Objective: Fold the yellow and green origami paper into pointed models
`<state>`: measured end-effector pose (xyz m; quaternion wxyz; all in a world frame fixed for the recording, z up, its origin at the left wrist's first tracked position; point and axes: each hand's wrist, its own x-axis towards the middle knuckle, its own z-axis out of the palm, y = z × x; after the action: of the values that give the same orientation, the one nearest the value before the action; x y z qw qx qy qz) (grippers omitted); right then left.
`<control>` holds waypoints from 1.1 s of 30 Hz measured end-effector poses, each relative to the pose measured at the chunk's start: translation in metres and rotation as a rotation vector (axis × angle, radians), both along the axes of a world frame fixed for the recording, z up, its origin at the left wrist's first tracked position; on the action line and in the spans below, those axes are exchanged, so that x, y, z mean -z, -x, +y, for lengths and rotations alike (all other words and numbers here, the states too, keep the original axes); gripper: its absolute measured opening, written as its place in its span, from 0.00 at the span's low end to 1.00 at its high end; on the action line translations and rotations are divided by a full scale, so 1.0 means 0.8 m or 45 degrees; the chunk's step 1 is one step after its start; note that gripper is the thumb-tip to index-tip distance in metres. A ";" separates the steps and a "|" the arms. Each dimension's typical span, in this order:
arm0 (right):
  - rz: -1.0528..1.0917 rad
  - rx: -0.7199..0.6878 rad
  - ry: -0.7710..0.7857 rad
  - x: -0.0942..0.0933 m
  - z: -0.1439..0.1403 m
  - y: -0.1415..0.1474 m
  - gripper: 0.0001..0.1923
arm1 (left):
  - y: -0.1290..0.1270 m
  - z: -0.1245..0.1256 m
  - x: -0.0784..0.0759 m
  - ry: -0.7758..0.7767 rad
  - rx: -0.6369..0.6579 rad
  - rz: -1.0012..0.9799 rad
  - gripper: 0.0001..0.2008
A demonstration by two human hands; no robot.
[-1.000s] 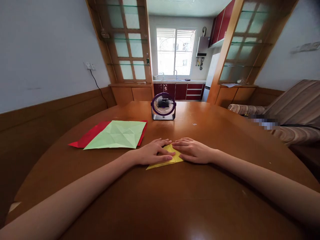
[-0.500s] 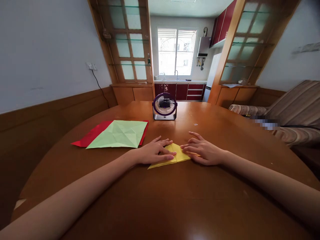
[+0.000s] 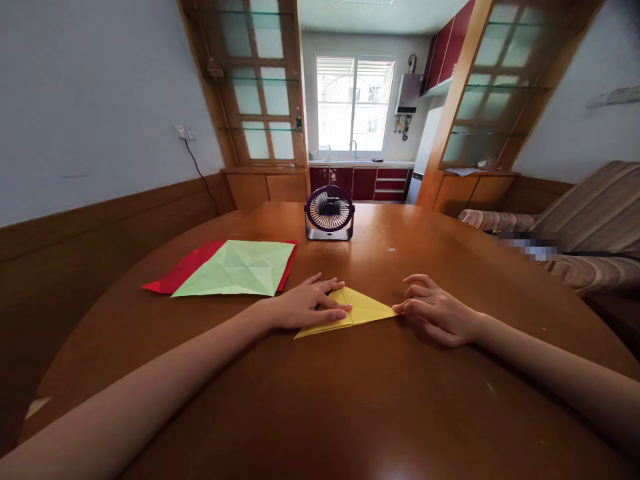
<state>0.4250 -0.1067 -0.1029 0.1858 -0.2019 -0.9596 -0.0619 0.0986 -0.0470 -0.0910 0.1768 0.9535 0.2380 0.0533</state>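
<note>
The left hand [image 3: 303, 305] lies with fingers spread, on the left part of the folded yellow paper [image 3: 369, 307]. The right hand [image 3: 443, 315] touches the paper's right corner with a fingertip; whether it pinches, I cannot tell. The paper lies on the table [image 3: 320, 400], between both hands. Farther left, a green sheet [image 3: 240, 270] overlaps a red sheet [image 3: 183, 272]. A fan [image 3: 329, 212] stands at the far side.

Paper [image 3: 365, 307]: flat on the table [image 3: 320, 407].
Left hand [image 3: 301, 307]: on the paper's left part.
Right hand [image 3: 440, 315]: at the paper's right tip.
Top sheet [image 3: 240, 267]: on the bottom sheet [image 3: 181, 272], left of and behind the paper.
Fan [image 3: 329, 210]: on the table, behind the paper, right of both sheets.
Sofa [image 3: 600, 210]: beyond the table, right.
Window [image 3: 336, 107]: far behind the fan.
</note>
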 end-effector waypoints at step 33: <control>0.271 0.050 0.010 -0.001 0.008 0.038 0.10 | -0.003 0.006 0.006 -0.189 0.045 -0.120 0.19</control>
<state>0.3949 -0.1007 -0.1024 0.2848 -0.2269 -0.9305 -0.0400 0.1011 -0.0418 -0.0954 0.1176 0.9645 0.2080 0.1126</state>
